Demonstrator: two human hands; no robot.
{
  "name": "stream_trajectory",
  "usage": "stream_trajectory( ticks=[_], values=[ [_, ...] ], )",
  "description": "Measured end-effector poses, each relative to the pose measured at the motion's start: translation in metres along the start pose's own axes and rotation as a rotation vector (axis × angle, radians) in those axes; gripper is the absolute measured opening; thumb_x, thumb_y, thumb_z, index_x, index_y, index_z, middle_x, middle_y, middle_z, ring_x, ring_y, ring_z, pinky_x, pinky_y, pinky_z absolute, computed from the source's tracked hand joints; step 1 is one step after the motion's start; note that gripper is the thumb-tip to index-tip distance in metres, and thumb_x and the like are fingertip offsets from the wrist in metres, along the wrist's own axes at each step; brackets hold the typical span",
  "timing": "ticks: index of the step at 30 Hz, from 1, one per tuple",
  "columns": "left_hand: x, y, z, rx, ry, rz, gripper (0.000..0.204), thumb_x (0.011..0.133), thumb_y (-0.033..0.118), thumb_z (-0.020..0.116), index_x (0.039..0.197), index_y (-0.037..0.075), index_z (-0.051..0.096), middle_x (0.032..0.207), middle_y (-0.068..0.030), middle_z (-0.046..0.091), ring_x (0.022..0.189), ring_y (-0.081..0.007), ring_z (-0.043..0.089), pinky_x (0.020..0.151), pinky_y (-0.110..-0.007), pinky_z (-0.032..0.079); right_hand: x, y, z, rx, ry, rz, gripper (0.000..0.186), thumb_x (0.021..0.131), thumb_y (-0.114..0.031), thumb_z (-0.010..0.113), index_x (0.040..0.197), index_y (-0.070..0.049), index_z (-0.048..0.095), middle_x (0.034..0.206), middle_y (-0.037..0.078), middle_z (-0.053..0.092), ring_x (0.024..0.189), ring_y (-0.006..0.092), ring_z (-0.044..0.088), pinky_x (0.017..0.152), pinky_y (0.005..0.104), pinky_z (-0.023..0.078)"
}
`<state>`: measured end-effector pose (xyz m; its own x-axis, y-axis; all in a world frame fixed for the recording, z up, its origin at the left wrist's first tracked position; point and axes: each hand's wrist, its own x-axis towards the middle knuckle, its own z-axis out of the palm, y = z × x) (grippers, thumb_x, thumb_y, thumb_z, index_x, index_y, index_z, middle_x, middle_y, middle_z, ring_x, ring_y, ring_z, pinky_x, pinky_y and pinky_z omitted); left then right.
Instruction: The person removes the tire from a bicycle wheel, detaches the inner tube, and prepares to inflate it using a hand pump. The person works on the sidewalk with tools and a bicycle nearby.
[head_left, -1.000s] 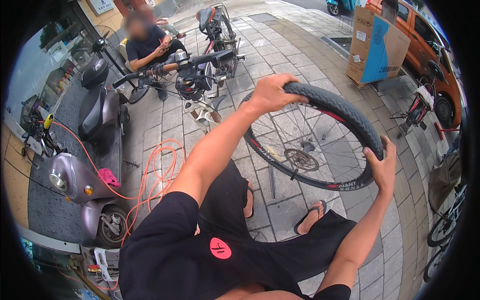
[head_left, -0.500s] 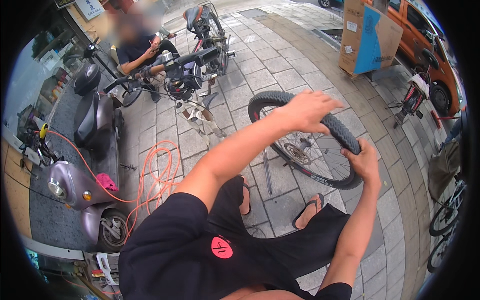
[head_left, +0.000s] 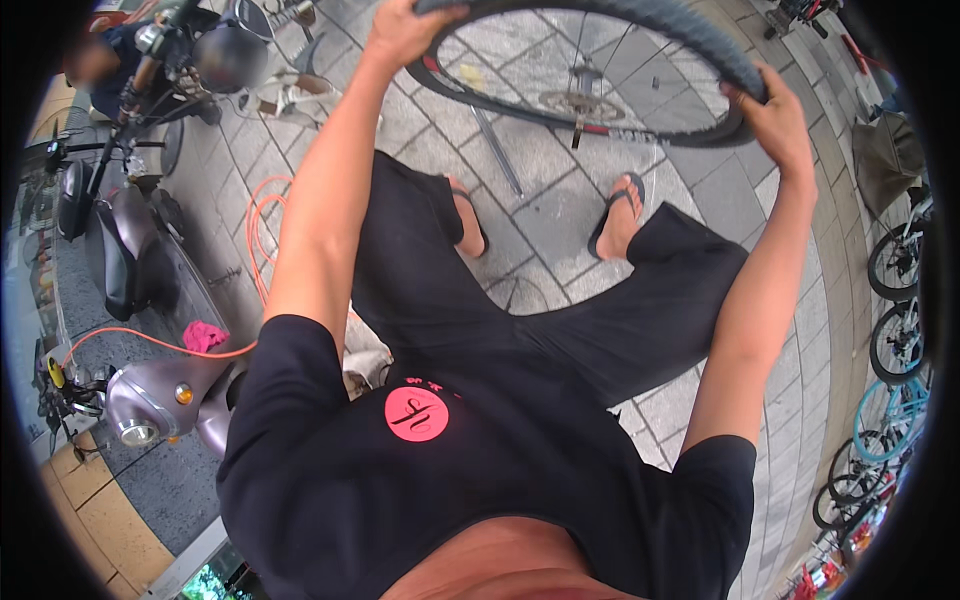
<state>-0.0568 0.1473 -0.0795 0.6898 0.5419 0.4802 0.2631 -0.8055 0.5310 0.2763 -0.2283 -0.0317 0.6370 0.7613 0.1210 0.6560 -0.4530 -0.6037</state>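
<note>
A bicycle wheel [head_left: 700, 40] with a black knobbly tyre is held up in front of me, tilted, its top cut off by the upper edge. My left hand [head_left: 405, 35] is closed round the tyre at the wheel's left side. On the right side my right hand [head_left: 785, 120] grips the tyre, its thumb over the inner edge. A brake disc [head_left: 578, 103] shows at the hub among the spokes. Below the wheel, a thin metal rod [head_left: 498, 152] lies or leans over the paving between my feet.
A purple scooter [head_left: 150, 390] stands at the left with a pink cloth [head_left: 205, 337] and an orange hose [head_left: 265, 225] near it. Parts of another bicycle [head_left: 285, 98] and a seated person [head_left: 120, 65] are at the upper left. Several bicycles [head_left: 893, 345] line the right side.
My left hand, spread over the tyre before, now grips the wheel's left side. The right hand still holds the tyre. The view has tilted down, and the wheel appears higher in it.
</note>
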Motion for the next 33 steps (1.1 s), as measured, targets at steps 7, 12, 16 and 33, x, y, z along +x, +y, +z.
stream_trajectory(
  ticks=[7,12,16,33],
  values=[
    [0.032,0.104,-0.001,0.095,-0.031,-0.15,0.057,0.077,0.052,0.088,0.083,0.0,0.067,0.075,-0.019,0.067,0.07,-0.0303,0.065,0.068,-0.042,0.051,0.01,-0.027,0.015,-0.288,0.405,-0.394,0.06,0.085,-0.034,0.083,0.138,-0.012,0.065,0.129,0.013,0.071,0.123,0.0303,0.066,0.1,0.04,0.052],
    [0.052,0.141,-0.015,0.203,-0.352,-0.101,0.057,0.082,0.056,0.083,0.09,0.001,0.073,0.082,-0.0235,0.071,0.079,-0.0359,0.071,0.073,-0.045,0.053,-0.002,-0.135,0.037,-0.105,0.256,-0.593,0.062,0.078,-0.027,0.087,0.133,-0.008,0.066,0.123,0.013,0.068,0.115,0.0331,0.063,0.102,0.0449,0.048],
    [0.072,0.15,-0.016,0.134,-0.607,-0.119,0.066,0.084,0.065,0.079,0.093,0.0,0.075,0.078,-0.0219,0.071,0.075,-0.0311,0.07,0.071,-0.045,0.053,0.011,-0.141,0.03,-0.142,0.076,-0.455,0.048,0.085,-0.028,0.082,0.126,-0.007,0.069,0.109,0.016,0.068,0.097,0.0387,0.065,0.084,0.047,0.052],
    [0.057,0.152,-0.015,0.113,-0.54,0.038,0.053,0.08,0.046,0.087,0.091,-0.002,0.067,0.082,-0.023,0.067,0.079,-0.0357,0.066,0.072,-0.046,0.05,0.026,-0.142,0.029,-0.291,-0.038,-0.522,0.044,0.08,-0.038,0.083,0.105,-0.005,0.069,0.104,0.023,0.067,0.102,0.0427,0.065,0.088,0.0496,0.052]
  ],
)
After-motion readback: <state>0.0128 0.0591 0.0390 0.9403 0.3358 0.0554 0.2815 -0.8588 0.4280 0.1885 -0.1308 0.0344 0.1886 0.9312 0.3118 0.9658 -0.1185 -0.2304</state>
